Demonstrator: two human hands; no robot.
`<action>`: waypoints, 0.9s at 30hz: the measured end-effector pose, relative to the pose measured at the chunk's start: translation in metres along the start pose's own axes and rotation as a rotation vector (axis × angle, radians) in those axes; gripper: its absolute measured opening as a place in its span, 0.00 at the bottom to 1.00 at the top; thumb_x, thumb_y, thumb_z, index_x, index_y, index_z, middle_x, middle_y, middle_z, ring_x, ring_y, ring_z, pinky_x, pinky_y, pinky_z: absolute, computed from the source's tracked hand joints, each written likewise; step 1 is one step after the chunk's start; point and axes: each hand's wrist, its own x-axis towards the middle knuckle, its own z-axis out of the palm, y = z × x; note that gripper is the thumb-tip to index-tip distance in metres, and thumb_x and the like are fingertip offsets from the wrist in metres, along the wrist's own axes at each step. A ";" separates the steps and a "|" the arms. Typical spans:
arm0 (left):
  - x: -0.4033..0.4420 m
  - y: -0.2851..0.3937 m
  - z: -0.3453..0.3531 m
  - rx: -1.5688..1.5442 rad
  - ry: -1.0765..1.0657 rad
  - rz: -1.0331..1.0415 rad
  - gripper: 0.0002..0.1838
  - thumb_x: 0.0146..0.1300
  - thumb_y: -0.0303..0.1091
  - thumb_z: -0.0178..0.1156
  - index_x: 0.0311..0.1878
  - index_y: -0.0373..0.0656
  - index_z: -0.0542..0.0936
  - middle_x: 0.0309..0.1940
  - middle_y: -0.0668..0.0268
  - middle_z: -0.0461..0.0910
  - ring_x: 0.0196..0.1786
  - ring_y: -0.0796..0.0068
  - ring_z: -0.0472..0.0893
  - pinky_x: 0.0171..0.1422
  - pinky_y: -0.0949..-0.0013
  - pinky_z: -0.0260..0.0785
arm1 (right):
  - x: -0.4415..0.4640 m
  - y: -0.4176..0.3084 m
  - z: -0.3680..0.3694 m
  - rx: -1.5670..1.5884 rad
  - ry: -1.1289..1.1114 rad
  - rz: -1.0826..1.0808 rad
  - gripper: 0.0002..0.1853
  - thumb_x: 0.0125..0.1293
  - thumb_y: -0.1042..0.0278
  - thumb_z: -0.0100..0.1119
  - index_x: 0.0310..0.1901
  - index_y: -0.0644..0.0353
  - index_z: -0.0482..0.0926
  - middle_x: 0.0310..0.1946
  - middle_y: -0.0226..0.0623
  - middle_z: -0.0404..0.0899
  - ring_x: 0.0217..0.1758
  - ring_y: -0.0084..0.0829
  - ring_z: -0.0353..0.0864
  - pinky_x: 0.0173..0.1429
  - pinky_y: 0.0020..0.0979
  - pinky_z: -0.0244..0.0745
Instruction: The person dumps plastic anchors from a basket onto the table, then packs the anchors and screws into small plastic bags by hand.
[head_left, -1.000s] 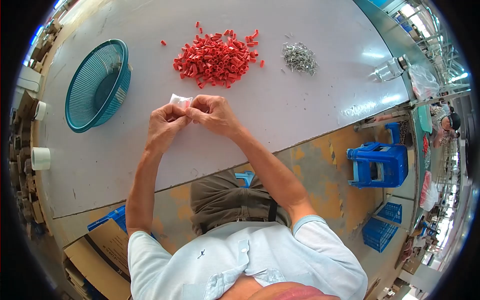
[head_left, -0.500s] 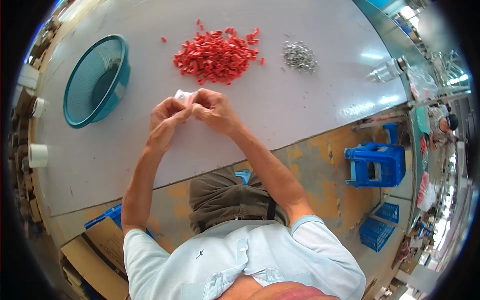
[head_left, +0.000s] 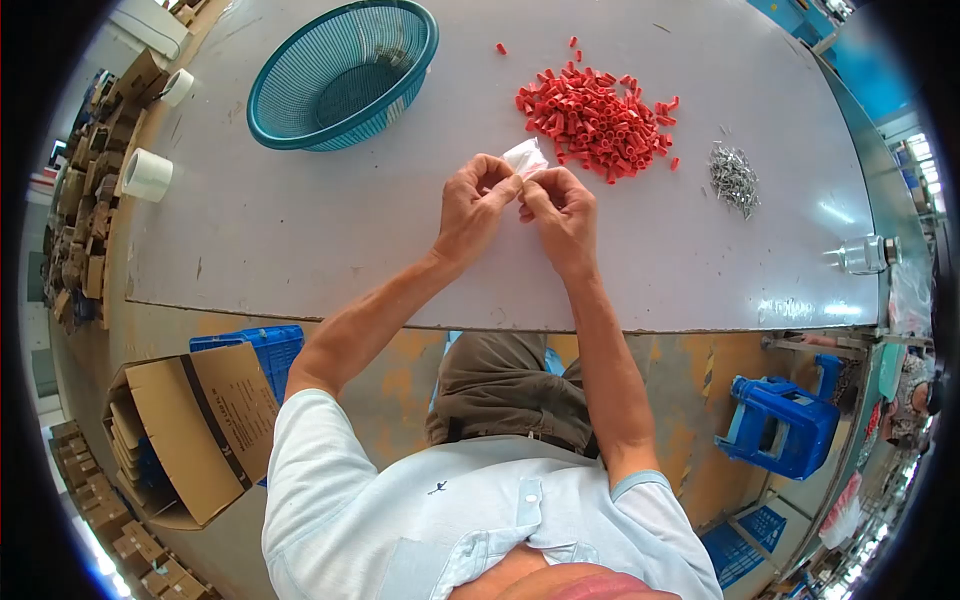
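A small whitish plastic bag [head_left: 525,157] with a hint of red inside is held between my two hands above the table. My left hand [head_left: 475,205] pinches its near edge between thumb and fingers. My right hand [head_left: 562,212] grips the same edge close beside it, the fingertips of both hands nearly touching. Much of the bag is covered by my fingers. Just beyond my right hand lies a heap of small red plastic caps [head_left: 600,120]. Further right is a smaller pile of thin silvery metal pieces [head_left: 734,180].
A teal mesh basket [head_left: 262,118] stands at the back left of the table [head_left: 300,240]. Tape rolls [head_left: 148,176] sit along the left edge, a clear jar [head_left: 862,255] at the right. Below are an open cardboard box [head_left: 205,430] and a blue stool [head_left: 785,425].
My view has turned, so the table and its contents appear further right and the basket higher. Both hands stay pinched on the bag, with the fingers slightly shifted.
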 end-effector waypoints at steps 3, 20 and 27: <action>0.005 0.008 -0.003 0.046 -0.083 -0.024 0.04 0.71 0.27 0.68 0.42 0.37 0.84 0.34 0.71 0.84 0.37 0.87 0.78 0.41 0.77 0.72 | 0.000 0.002 -0.008 0.199 -0.025 0.056 0.06 0.74 0.74 0.60 0.42 0.67 0.83 0.34 0.32 0.86 0.35 0.21 0.85 0.42 0.27 0.86; 0.000 -0.005 0.004 0.442 -0.049 0.323 0.06 0.71 0.29 0.67 0.38 0.36 0.84 0.30 0.71 0.81 0.32 0.85 0.77 0.37 0.73 0.73 | 0.000 -0.014 -0.017 -0.411 -0.017 -0.112 0.08 0.66 0.70 0.65 0.33 0.66 0.81 0.21 0.29 0.80 0.25 0.19 0.77 0.32 0.28 0.74; -0.002 -0.002 0.005 0.239 0.003 0.167 0.05 0.73 0.29 0.65 0.40 0.38 0.83 0.29 0.73 0.79 0.32 0.86 0.75 0.36 0.75 0.70 | -0.003 -0.011 -0.013 -0.084 -0.007 0.101 0.07 0.68 0.71 0.64 0.35 0.66 0.83 0.24 0.30 0.84 0.28 0.18 0.82 0.34 0.24 0.80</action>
